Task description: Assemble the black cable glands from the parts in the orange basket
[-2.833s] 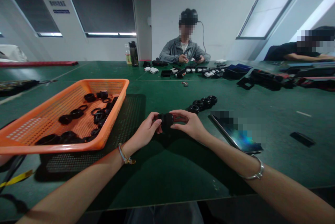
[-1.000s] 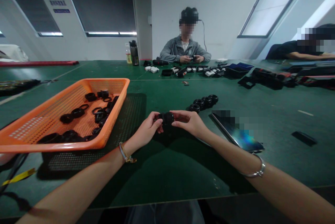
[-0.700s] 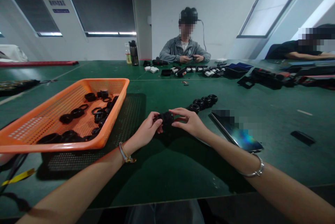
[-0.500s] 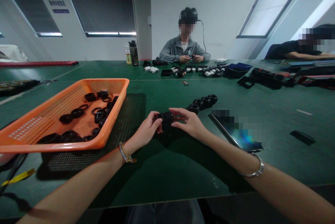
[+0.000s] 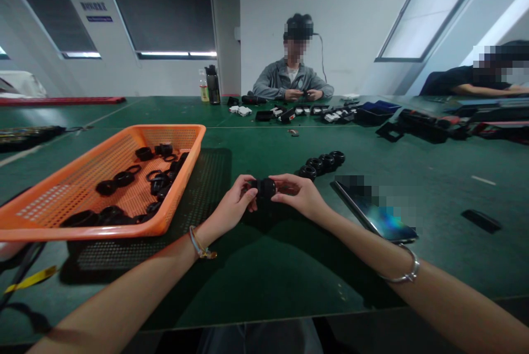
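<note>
A small black round threaded-looking fitting [image 5: 265,189] is held between my hands above the green table [image 5: 248,282]. My left hand [image 5: 236,204] pinches its left side with thumb and fingers. Around its right end close the thumb and fingertips of my right hand [image 5: 301,195]. The fitting's exact kind is hard to make out. Just beyond my right hand, several black ring-shaped parts [image 5: 316,165] stand in a slanting row. To my left, an orange plastic basket [image 5: 182,194] contains loose black rings and caps [image 5: 124,178].
A phone [image 5: 374,213] lies right of my right hand, with a black piece [image 5: 481,220] farther right. A person in a grey jacket [image 5: 275,81] sits opposite, behind black and white parts [image 5: 285,114]. Another person [image 5: 475,78] leans at the far right. Bottles [image 5: 212,85] stand at the back.
My right fingers have closed in on the fitting's right end; half a second ago they were spread a little more beside it. My left hand keeps its hold.
</note>
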{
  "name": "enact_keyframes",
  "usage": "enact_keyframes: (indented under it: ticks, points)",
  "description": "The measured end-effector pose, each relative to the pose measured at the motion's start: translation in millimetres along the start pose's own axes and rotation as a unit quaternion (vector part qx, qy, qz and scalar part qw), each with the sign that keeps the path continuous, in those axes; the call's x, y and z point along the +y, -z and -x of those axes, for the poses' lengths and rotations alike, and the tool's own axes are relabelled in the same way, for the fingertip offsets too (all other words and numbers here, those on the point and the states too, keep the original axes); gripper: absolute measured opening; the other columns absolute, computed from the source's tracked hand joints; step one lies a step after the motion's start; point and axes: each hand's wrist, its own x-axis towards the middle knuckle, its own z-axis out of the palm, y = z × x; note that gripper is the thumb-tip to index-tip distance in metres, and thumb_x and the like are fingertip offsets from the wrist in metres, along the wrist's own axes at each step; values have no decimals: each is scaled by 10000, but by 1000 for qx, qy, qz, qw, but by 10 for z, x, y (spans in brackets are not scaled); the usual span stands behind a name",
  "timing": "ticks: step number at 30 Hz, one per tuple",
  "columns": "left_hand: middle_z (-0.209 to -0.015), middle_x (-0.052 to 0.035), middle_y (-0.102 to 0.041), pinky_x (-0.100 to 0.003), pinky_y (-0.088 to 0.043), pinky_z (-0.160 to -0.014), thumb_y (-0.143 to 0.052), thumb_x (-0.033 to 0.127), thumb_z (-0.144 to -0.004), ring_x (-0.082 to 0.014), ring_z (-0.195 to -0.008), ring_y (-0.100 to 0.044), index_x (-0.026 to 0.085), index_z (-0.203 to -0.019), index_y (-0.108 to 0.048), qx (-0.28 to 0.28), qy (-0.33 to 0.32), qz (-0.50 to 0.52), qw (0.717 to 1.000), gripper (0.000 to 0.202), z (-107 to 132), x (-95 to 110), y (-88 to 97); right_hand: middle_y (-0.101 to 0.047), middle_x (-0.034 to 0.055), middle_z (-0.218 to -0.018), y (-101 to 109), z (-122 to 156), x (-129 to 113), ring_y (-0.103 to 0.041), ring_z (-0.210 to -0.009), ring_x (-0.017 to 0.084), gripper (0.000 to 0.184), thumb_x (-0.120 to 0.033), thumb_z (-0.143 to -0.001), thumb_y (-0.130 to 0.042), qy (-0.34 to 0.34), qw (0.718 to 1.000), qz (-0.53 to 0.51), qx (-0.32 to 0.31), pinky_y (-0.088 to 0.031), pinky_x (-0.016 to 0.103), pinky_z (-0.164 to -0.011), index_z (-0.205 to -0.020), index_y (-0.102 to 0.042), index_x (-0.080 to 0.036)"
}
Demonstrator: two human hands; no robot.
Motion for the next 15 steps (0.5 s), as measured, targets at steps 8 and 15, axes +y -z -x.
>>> enact_keyframes:
  ticks: [8, 15]
  points:
    - [-555, 62, -499, -229, -408, -495, -443, 342, -809, -103, -499, -515, 174, -967, -389, 3, 14, 3, 1000, 237, 6, 14, -5, -685, 27, -819, 24, -8, -4, -642, -731, 158, 460, -142, -548, -717, 6, 1000, 10, -20, -530, 342, -762, -1002, -652, -171]
    - [-580, 57, -500, -227, -413, -495, -426, 340, -818, -100, -507, -519, 176, -968, -391, -1, 9, 7, 1000, 225, 3, -4, 1, -682, 43, -901, 4, 3, -37, -641, -804, 175, 422, -126, -573, -692, 12, 999, 48, -5, -528, 324, -737, -990, -651, -184]
